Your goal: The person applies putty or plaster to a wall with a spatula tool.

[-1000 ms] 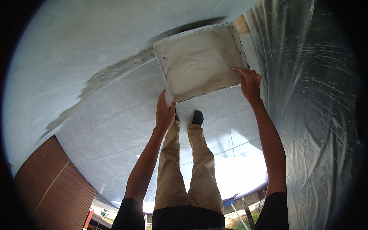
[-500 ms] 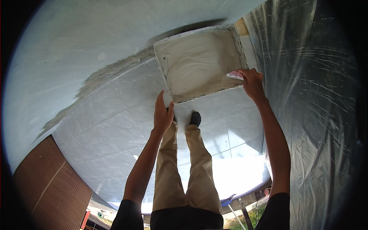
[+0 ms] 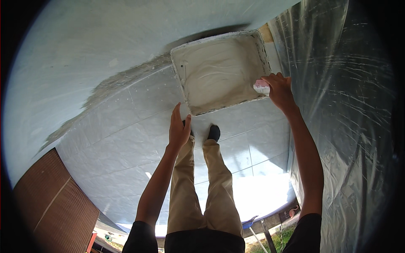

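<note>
A squarish slab (image 3: 223,71), its raised rim caked in pale residue, has a wet, grey-beige coating streaked with curved smears. Over its near right corner, my right hand (image 3: 280,90) is closed on a small pink pad (image 3: 261,87), which carries white paste along its lower edge and looks like a sponge. My fingers hide the pad's right part. Beside the slab's near left corner is my left hand (image 3: 180,126), open, with fingers stretched out and thumb apart. Nothing is held in it. Whether the thumb touches the rim, I cannot tell.
A pale wall (image 3: 84,55) with a rough grey lower band curves along the left and back. Clear plastic sheeting (image 3: 337,109) hangs at the right. Grey tiles (image 3: 126,126) cover the floor under my feet. A brown ribbed panel (image 3: 55,198) stands at lower left.
My right hand has shifted slightly right and down with the pink pad, which has turned to show more of its face and its white paste. The left hand stays nearly in place.
</note>
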{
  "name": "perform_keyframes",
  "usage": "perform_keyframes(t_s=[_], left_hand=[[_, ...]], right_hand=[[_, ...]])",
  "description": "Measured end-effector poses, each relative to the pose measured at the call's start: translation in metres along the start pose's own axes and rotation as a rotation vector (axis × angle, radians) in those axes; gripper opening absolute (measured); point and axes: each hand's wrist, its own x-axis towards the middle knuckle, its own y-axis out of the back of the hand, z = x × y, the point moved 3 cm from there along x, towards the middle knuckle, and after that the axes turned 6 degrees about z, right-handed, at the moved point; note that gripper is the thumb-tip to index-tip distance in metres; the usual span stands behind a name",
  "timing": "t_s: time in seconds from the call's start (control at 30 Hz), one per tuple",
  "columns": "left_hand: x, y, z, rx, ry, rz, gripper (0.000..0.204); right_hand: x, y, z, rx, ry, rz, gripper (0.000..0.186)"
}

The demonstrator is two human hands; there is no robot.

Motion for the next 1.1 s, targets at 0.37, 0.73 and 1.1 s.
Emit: perform_keyframes(t_s=[0.37,0.73,1.1], left_hand=[[-0.004,0.004,0.001,-0.005,-0.025,0.002,0.06],[-0.005,0.036,0.025,-0.007,-0.085,0.038,0.061],[0.035,0.152,0.155,-0.08,-0.377,0.196,0.059]], right_hand=[[0.007,0.012,0.009,-0.093,-0.031,-0.075,0.039],[-0.014,0.01,0.053,0.739,-0.812,-0.139,0.029],[0.012,0.143,-0.021,1.537,-0.57,0.089,0.039]])
